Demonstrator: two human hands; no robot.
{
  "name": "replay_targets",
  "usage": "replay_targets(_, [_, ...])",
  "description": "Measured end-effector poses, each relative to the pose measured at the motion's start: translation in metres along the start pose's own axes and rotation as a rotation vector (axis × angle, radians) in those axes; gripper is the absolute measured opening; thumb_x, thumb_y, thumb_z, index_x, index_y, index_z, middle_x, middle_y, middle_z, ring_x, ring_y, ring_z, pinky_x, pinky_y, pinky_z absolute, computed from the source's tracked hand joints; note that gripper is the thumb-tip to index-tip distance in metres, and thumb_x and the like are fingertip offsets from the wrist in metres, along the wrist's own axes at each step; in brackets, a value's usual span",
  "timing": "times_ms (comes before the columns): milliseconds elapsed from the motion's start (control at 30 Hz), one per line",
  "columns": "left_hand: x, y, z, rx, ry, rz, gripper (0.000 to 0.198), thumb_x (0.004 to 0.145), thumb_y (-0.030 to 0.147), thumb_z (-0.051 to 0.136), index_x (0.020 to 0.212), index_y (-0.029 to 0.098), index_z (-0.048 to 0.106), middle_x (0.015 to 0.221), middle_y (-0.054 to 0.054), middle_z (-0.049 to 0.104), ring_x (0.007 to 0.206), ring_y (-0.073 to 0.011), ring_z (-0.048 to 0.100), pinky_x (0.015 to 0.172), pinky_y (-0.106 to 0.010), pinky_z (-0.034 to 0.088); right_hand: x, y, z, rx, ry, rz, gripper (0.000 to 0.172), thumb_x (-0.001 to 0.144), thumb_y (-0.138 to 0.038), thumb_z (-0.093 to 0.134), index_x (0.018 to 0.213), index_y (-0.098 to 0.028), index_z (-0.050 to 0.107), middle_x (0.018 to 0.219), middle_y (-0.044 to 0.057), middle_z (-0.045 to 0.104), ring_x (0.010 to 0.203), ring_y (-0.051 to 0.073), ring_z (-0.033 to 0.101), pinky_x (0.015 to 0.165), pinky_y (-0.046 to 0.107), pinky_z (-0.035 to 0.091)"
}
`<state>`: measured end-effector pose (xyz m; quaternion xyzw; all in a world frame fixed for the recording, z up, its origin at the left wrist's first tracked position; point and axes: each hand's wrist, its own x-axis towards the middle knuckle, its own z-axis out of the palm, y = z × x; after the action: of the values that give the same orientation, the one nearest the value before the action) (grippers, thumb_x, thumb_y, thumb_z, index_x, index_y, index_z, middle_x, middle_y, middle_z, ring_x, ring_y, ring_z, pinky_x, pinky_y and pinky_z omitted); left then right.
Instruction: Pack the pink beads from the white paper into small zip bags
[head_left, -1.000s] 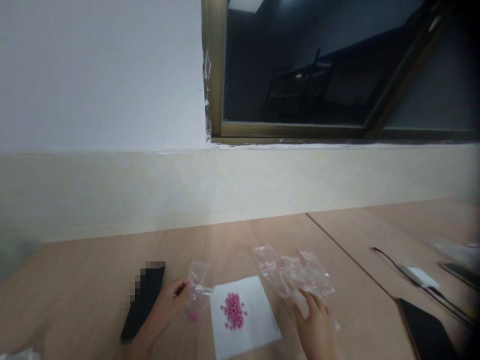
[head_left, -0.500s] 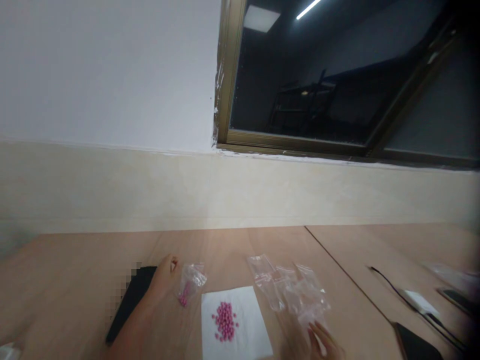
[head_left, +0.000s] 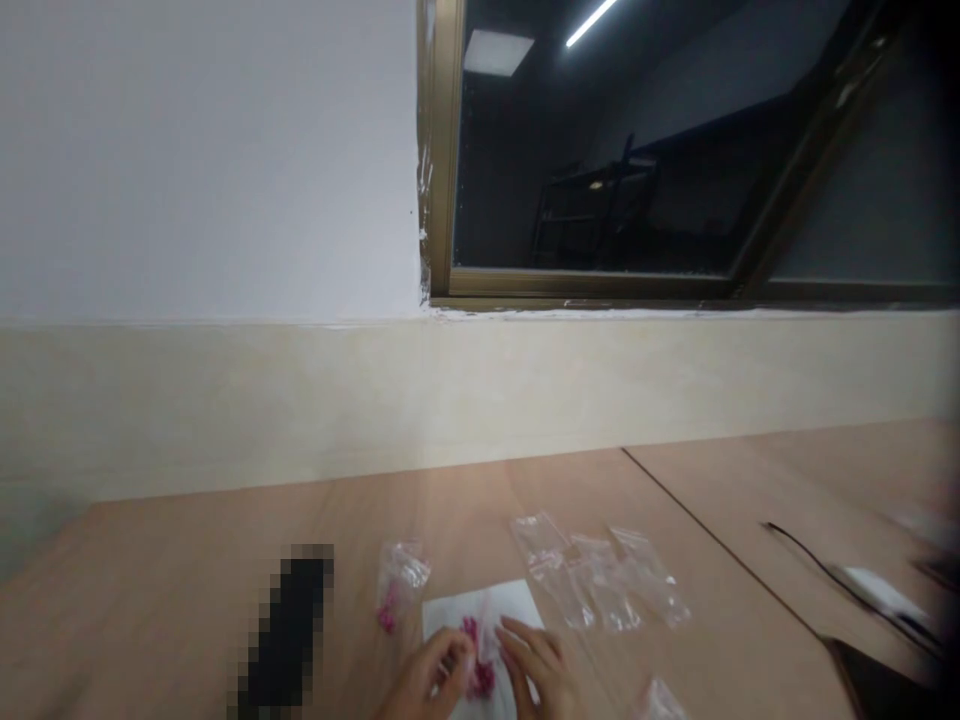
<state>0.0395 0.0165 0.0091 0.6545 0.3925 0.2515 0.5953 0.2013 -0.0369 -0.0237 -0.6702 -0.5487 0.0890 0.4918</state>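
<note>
Both hands meet at the bottom centre over a white paper sheet. My left hand and my right hand pinch a small clear bag between their fingertips, just above a heap of pink beads on the paper. The motion blurs the fingers. Left of the paper, a small clear bag with pink beads inside lies on the wooden table. A pile of empty clear bags lies to the right of the paper.
A black flat object lies at the left of the table. One more clear bag sits at the bottom edge. At the right are a black cable with a white adapter and a dark device. A wall and window stand behind.
My left hand let go of the bag with beads and came in to the paper. My right hand left the pile of bags and joined it over the beads, now holding a clear bag.
</note>
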Motion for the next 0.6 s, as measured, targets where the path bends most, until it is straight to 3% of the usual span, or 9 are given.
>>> replay_targets(33, [0.003,0.002,0.005,-0.003,0.025,-0.004,0.038,0.078,0.056,0.048,0.08,0.02,0.057,0.069,0.001,0.052,0.062,-0.0136,0.049,0.059,-0.024,0.039,0.0,-0.004,0.003,0.004,-0.084,-0.035,0.026,0.082,-0.029,0.047,0.091,-0.028,0.071,0.095,0.007,0.071,0.085,0.024,0.062,0.078,0.039,0.049])
replay_targets(133, [0.013,0.005,0.007,-0.021,0.071,-0.01,0.039,0.075,0.056,0.048,0.078,0.018,0.054,0.062,0.004,0.049,0.053,-0.0113,0.046,0.053,-0.023,0.039,0.002,-0.019,0.003,-0.031,-0.157,-0.053,0.03,0.084,-0.015,0.043,0.097,-0.021,0.069,0.101,0.008,0.069,0.091,0.023,0.057,0.082,0.04,0.045])
replay_targets(267, [0.018,0.005,-0.004,0.001,0.071,-0.037,0.036,0.07,0.053,0.055,0.069,0.017,0.052,0.059,0.004,0.049,0.052,-0.0109,0.047,0.051,-0.023,0.04,0.004,-0.039,0.0,-0.07,-0.262,-0.078,0.031,0.081,-0.01,0.047,0.099,-0.023,0.068,0.106,0.004,0.068,0.093,0.022,0.053,0.085,0.039,0.04])
replay_targets(367, [0.01,0.005,-0.018,-0.015,0.039,-0.075,0.035,0.067,0.052,0.058,0.067,0.017,0.052,0.062,0.002,0.052,0.057,-0.0128,0.051,0.053,-0.024,0.043,-0.001,-0.045,-0.007,-0.076,-0.254,-0.07,0.031,0.082,-0.013,0.048,0.106,-0.023,0.065,0.115,0.005,0.063,0.101,0.022,0.05,0.088,0.039,0.039])
replay_targets(467, [-0.008,0.001,-0.032,0.004,0.088,-0.105,0.036,0.068,0.052,0.06,0.066,0.017,0.054,0.061,0.002,0.055,0.059,-0.0139,0.054,0.06,-0.026,0.045,-0.019,-0.034,-0.024,-0.168,-0.131,0.047,0.037,0.083,-0.018,0.045,0.117,-0.022,0.057,0.123,0.009,0.056,0.11,0.025,0.046,0.092,0.044,0.037])
replay_targets(600, [-0.03,-0.013,-0.04,-0.017,0.149,-0.232,0.045,0.06,0.062,0.062,0.061,0.017,0.054,0.058,0.002,0.056,0.058,-0.0161,0.056,0.06,-0.028,0.047,-0.055,0.019,-0.042,-0.501,0.041,0.363,0.043,0.082,-0.033,0.041,0.116,-0.012,0.057,0.122,0.02,0.053,0.116,0.036,0.043,0.091,0.054,0.033])
